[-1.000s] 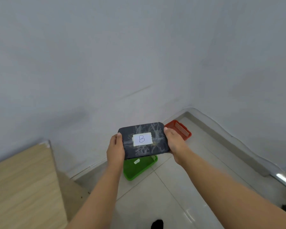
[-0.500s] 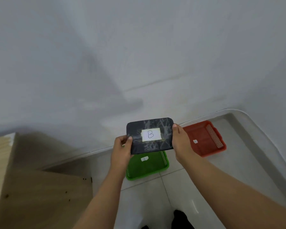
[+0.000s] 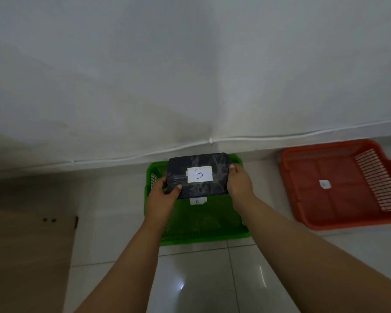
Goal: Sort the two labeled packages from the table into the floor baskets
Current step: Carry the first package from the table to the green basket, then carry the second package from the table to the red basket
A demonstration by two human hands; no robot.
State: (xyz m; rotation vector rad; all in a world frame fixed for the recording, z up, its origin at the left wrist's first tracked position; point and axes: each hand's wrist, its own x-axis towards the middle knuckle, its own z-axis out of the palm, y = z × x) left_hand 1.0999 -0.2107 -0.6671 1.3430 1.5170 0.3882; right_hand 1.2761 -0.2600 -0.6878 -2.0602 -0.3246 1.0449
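We've got the pkg held over the left basket, left hand and right hand on its sides. Other basket sits to the right, apart; both on floor by the wall. Table at far left.

- Floor: pale glossy tiles w/ grout lines, light glare near centre.
- Green basket sits on floor by the wall, small white tag inside.
- Red basket on floor to its right, apart from it, also w/ white tag.
- Wooden panel at left edge.
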